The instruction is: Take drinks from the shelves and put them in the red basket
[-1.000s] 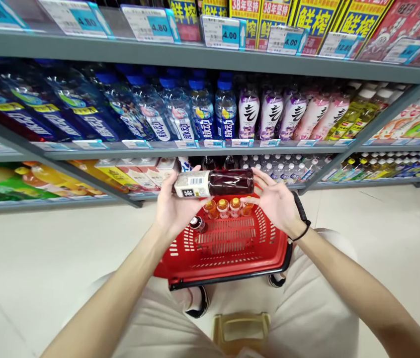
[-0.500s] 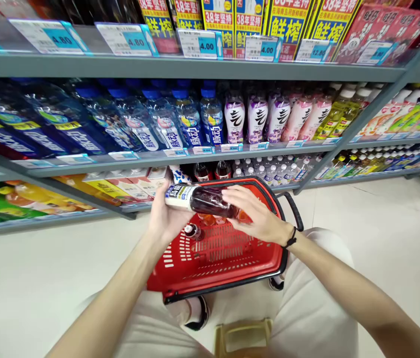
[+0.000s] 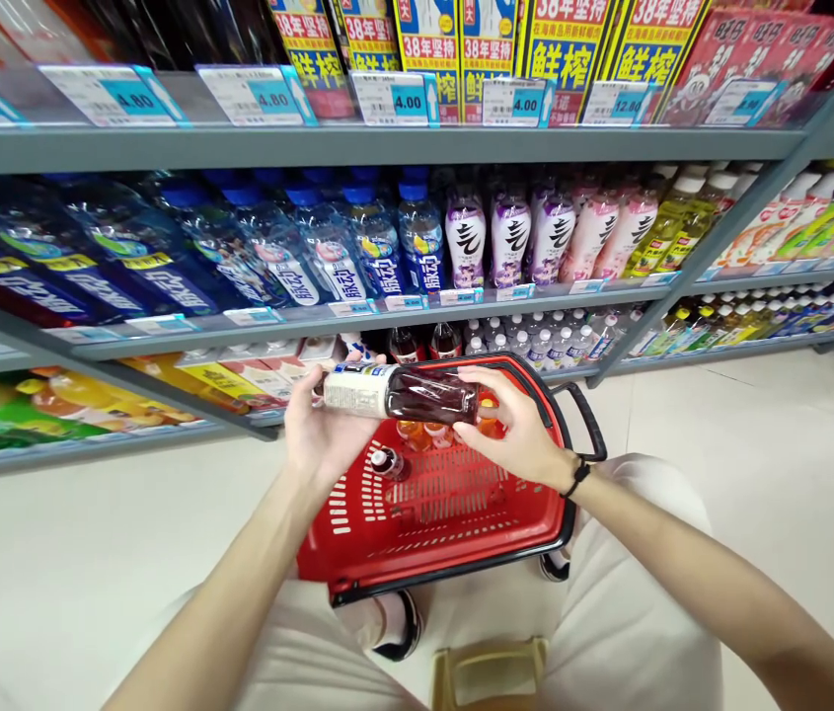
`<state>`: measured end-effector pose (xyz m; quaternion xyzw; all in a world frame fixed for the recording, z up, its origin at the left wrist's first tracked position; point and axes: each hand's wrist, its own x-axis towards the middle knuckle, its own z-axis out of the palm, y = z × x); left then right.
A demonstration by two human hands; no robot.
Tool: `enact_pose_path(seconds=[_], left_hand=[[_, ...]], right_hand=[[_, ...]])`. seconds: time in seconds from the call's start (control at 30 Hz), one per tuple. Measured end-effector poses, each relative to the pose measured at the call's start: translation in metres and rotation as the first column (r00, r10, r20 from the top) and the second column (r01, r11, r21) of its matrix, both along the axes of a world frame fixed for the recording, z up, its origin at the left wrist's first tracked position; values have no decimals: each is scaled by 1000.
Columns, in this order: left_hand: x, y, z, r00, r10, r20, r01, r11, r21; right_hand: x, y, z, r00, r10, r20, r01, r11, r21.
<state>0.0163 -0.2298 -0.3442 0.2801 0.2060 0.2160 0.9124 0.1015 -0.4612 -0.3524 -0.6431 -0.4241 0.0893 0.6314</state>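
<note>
A dark drink bottle (image 3: pixel 417 393) with a white label lies sideways in both my hands, above a red shopping basket (image 3: pixel 453 528). My left hand (image 3: pixel 324 425) grips its labelled end. My right hand (image 3: pixel 516 430) holds the dark end, a black band on that wrist. Inside the basket stand several small orange-capped bottles (image 3: pixel 423 433) and one dark bottle (image 3: pixel 385 461), partly hidden by the held bottle.
Grey shelves (image 3: pixel 357 148) run ahead with blue drink bottles (image 3: pixel 357 242), purple and pink bottles (image 3: pixel 535 232), and yellow ones to the right. Price tags line the edges. A yellow stool (image 3: pixel 487 671) sits between my knees on the pale tiled floor.
The bottle went down toward the basket and has come back up slightly. My right hand shifted from the bottle's far end to cup it from the side and underneath.
</note>
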Motion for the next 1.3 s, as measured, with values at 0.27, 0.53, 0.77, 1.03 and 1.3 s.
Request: enact_pose_path(seconds=[0.27, 0.53, 0.77, 1.03, 1.3], left_hand=[[-5, 2, -7, 993, -96, 67, 92, 993, 74], [-6, 18, -19, 978, -207, 11, 183, 886, 427], [3, 25, -53, 960, 33, -279, 205, 596, 776], [24, -2, -134, 616, 266, -741, 785, -127, 607], [42, -8, -219, 336, 394, -855, 931, -276, 239]], right_hand=[[3, 11, -7, 702, 31, -711, 20, 998, 64], [-1, 11, -15, 482, 22, -876, -282, 950, -131], [7, 9, -9, 988, 128, 86, 33, 373, -927], [23, 2, -9, 941, 337, 22, 44, -59, -997], [25, 6, 0, 907, 418, 49, 52, 2, -999]])
